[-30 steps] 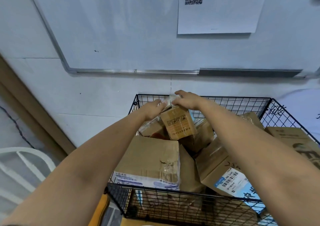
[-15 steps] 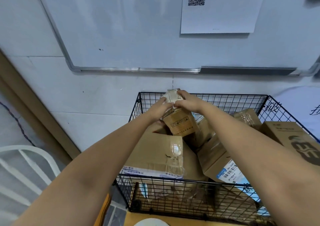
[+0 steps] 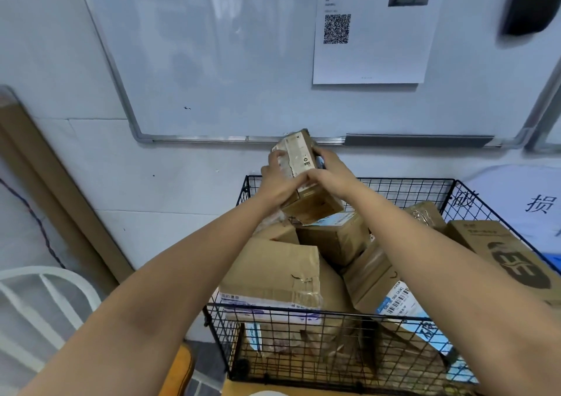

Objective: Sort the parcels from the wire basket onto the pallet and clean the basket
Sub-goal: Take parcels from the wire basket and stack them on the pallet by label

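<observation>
Small parcel (image 3: 301, 157) raised, gripped between left hand (image 3: 277, 180) and right hand (image 3: 329, 171)

Two bare forearms fill the lower view: the left forearm (image 3: 182, 289) from 7 o'clock, the right forearm (image 3: 440, 274) from 4 o'clock, both uncovered right to the picture's edge. The left hand (image 3: 277, 180) and right hand (image 3: 328, 174) are bare as well

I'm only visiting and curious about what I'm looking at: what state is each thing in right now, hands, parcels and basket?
Wire basket: piled with parcels.
Small parcel: lifted above the basket, tilted, held by both hands.
Left hand: grips the small parcel's left side.
Right hand: grips its right side.
Large front box: lying in the basket, tape torn.
Barcode-labelled box: tilted in the basket.
</observation>
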